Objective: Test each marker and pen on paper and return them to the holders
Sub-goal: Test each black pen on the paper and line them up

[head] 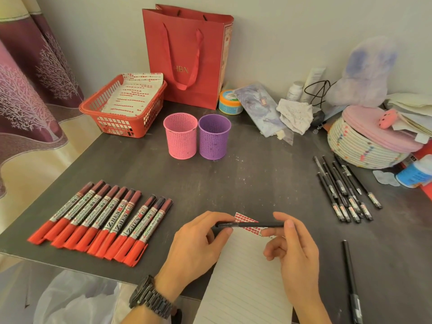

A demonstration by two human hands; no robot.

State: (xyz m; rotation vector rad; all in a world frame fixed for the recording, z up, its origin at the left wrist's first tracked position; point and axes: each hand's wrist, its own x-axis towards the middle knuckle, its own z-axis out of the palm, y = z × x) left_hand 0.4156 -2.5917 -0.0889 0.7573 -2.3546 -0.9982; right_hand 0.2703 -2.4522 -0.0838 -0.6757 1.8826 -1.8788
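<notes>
A black pen (251, 224) is held level over the top of a lined sheet of paper (247, 277). My left hand (198, 242) grips its left end and my right hand (292, 244) pinches its right end. Several red markers (100, 220) lie in a row at the left. A pile of black pens (343, 190) lies at the right, and one black pen (350, 277) lies alone near the front right. A pink holder (180, 135) and a purple holder (214, 136) stand side by side at the middle back.
A red basket (121, 108) with papers and a red paper bag (187, 54) stand at the back left. A woven basket (364, 146), bottles, a tin and a crumpled cloth crowd the back right. The table's front edge (70, 263) runs below the markers.
</notes>
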